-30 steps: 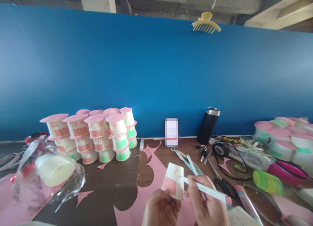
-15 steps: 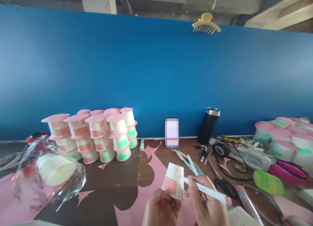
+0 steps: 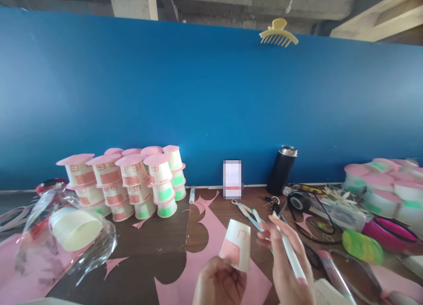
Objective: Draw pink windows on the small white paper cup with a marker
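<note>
A white paper cup (image 3: pixel 243 241), upside down and tilted, is pinched at its rim by my left hand (image 3: pixel 220 281). On its side are a filled red block and a small red three-sided outline above it. My right hand (image 3: pixel 291 256) is apart from the cup, to its right, with a white marker (image 3: pixel 290 256) held between the fingers. The marker's reddish end points down toward me and its other end points up and away. Beneath both hands lies a cut pink paper sheet (image 3: pixel 194 274) with scalloped edges.
Stacked decorated cups (image 3: pixel 132 186) with pink paper discs stand at the left, behind nested cups (image 3: pixel 76 228) in clear plastic. A black bottle (image 3: pixel 280 170) leans near the blue partition (image 3: pixel 205 89). Keys (image 3: pixel 273 203), a magenta bowl (image 3: pixel 390 234) and more cups (image 3: pixel 380 186) are at right.
My right hand has drawn the marker away from the cup, rightward, and turned it more upright. The cup has rotated slightly in my left hand.
</note>
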The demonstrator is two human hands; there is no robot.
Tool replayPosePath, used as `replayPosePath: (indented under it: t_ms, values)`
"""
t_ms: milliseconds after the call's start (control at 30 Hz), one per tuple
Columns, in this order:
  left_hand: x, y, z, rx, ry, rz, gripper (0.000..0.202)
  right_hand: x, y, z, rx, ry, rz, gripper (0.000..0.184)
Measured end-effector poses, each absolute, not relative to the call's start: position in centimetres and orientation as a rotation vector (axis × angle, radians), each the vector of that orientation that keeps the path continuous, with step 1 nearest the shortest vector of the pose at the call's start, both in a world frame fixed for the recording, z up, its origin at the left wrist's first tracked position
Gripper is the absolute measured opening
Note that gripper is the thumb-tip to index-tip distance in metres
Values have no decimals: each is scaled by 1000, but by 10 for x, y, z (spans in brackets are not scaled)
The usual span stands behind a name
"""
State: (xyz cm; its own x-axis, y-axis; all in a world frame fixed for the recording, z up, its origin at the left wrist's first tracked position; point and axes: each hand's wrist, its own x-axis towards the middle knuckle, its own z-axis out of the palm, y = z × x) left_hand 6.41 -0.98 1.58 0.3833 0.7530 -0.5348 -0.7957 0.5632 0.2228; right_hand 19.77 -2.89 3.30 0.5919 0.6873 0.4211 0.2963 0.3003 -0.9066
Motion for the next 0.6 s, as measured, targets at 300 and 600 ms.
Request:
replayPosePath:
  t_ms: [300, 600]
  values:
    - [61, -13, 23, -98, 573, 863, 11, 208, -17, 15, -1048, -864, 1206, 43]
    - [67, -18, 10, 110, 379, 842, 35, 204, -15, 22, -1198, -882, 984, 39]
